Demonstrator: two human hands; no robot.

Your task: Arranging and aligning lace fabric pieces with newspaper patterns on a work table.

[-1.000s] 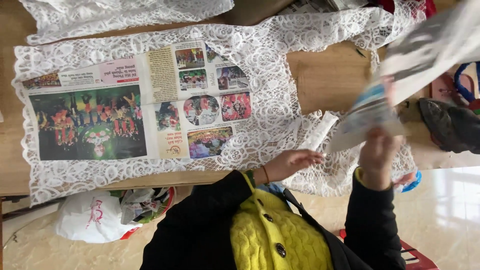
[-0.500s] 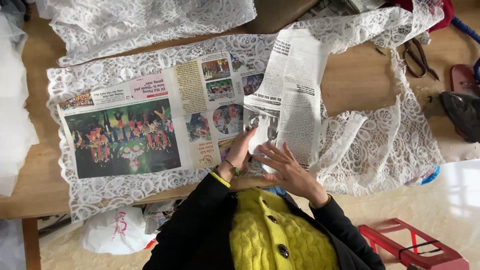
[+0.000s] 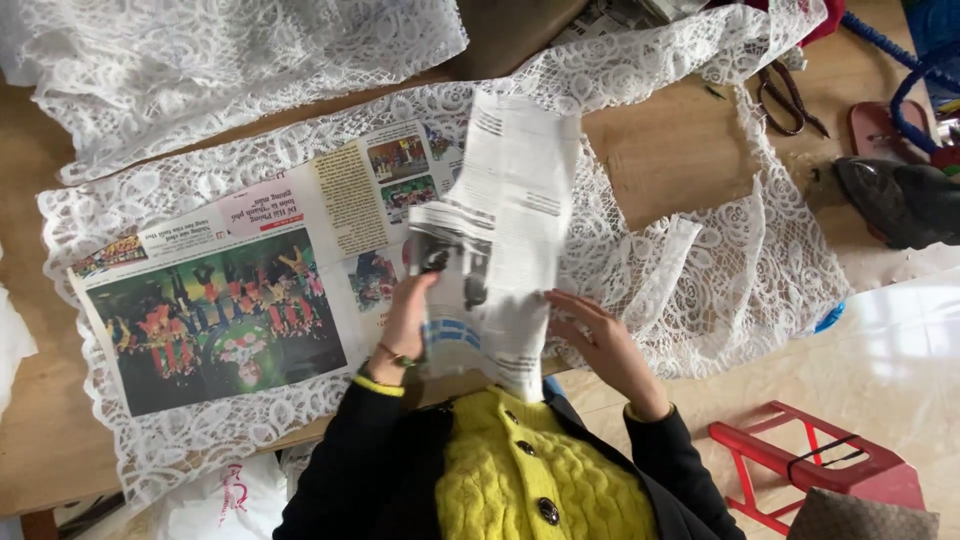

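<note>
A: Quick pass. What's in the hands?

B: A loose newspaper sheet (image 3: pixel 500 240), mostly grey print, lifted off the tabletop (image 3: pixel 665 160) and standing roughly upright in front of the person's chest. Left hand (image 3: pixel 408 325) has it: fingers (image 3: pixel 420 290) curled closed around the sheet's lower left edge, thumb hidden behind the paper.

A: Right hand?

B: Right hand (image 3: pixel 600 345) is just to the right of the sheet's lower edge, fingers spread and loosely open, tips at or against the paper. Can't tell if it actually pinches anything; looks more like a flat touch.

A: Long axis of the sheet?

B: Runs away from the body, bottom edge near the yellow cardigan (image 3: pixel 525 475), top edge flopping over the lace. It sits between the two hands, so left is on it, right beside it.

A: What's underneath?

B: White lace fabric (image 3: pixel 690 290) spread over the tabletop, and a second newspaper spread (image 3: pixel 230 300) with colour photos lying flat on the lace, to the left of the held sheet. The held sheet overlaps its right end in view.

A: Anything else around?

B: Scissors (image 3: pixel 785 95) at the far right of the tabletop, well apart from both hands. Red stool (image 3: pixel 800 460) on the floor, lower right. More lace (image 3: pixel 230 60) bunched at the far edge.
</note>
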